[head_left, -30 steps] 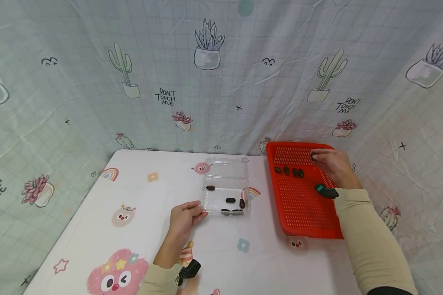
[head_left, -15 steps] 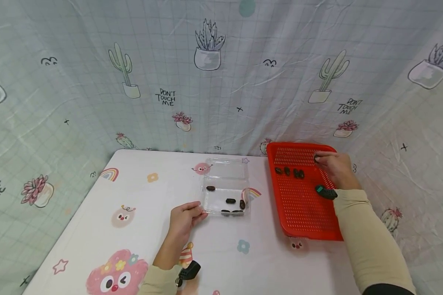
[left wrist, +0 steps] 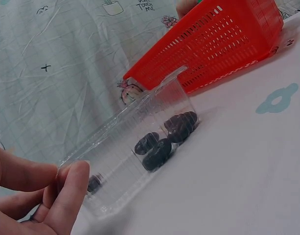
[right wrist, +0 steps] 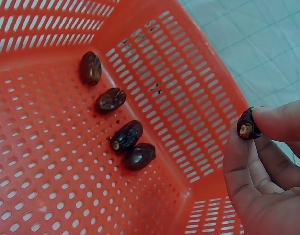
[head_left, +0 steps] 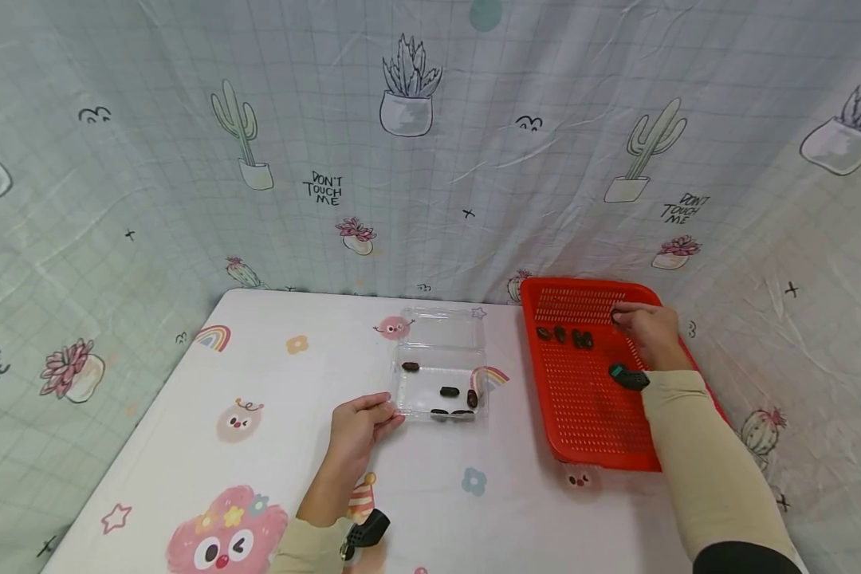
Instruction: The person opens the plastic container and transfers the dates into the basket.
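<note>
My right hand (head_left: 651, 331) pinches a dark brown date (right wrist: 247, 123) between thumb and fingers, over the far right part of the red basket (head_left: 603, 430). Several more dates (right wrist: 110, 100) lie in a row on the basket floor along its far wall. My left hand (head_left: 362, 426) pinches the near left corner of a clear plastic box (head_left: 426, 383) on the table. Its hinged lid (head_left: 441, 328) lies folded back, away from me. Several dates (left wrist: 157, 154) lie inside the box, most toward its right side and near wall.
The white table covering (head_left: 287, 446) bears printed cartoon figures. A patterned curtain (head_left: 273, 231) hangs behind the table and on both sides. Between the box and the basket there is a short stretch of table.
My right hand, with the date in it, has shifted slightly nearer to me and lower over the basket. The left hand and the box stay in place.
</note>
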`<state>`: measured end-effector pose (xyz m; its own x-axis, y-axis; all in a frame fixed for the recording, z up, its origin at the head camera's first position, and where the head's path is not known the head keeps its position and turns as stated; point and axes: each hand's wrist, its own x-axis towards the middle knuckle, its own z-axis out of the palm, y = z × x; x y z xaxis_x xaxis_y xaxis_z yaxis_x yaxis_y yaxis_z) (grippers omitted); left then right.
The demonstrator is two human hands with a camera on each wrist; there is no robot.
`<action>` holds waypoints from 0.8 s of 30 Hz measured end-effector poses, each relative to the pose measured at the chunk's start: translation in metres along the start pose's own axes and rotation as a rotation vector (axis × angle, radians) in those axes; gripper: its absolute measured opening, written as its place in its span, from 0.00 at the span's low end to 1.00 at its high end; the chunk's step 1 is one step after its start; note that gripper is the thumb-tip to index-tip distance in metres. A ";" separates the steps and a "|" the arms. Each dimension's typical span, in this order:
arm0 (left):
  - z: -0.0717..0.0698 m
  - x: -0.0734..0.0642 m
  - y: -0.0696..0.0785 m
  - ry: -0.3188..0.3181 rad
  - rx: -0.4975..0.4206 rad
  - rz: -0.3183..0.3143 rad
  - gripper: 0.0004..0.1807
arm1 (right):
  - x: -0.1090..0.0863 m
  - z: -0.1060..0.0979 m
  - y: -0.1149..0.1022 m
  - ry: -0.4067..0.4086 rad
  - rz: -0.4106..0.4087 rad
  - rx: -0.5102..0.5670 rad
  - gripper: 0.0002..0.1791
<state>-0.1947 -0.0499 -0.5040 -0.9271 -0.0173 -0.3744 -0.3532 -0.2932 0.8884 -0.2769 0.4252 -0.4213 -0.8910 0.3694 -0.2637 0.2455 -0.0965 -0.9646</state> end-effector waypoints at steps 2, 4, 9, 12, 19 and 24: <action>-0.001 0.001 0.000 0.001 0.000 0.000 0.19 | 0.003 0.000 0.002 0.010 0.017 -0.018 0.18; -0.001 0.001 -0.001 -0.001 -0.001 0.002 0.19 | 0.006 0.000 0.005 0.022 0.033 -0.046 0.23; -0.002 0.002 -0.001 -0.004 -0.005 0.008 0.18 | 0.011 0.001 0.011 0.039 0.045 -0.115 0.28; -0.002 0.003 -0.002 -0.004 -0.011 0.013 0.18 | 0.013 0.001 0.014 0.054 0.045 -0.111 0.27; -0.003 0.004 -0.004 -0.009 -0.019 0.018 0.19 | 0.017 -0.001 0.022 0.088 0.084 -0.120 0.23; -0.003 0.002 -0.004 -0.010 -0.021 0.030 0.19 | 0.019 -0.001 0.029 0.090 0.097 -0.275 0.26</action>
<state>-0.1948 -0.0519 -0.5090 -0.9384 -0.0170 -0.3451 -0.3228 -0.3132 0.8931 -0.2861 0.4307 -0.4538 -0.8239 0.4527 -0.3411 0.4328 0.1138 -0.8943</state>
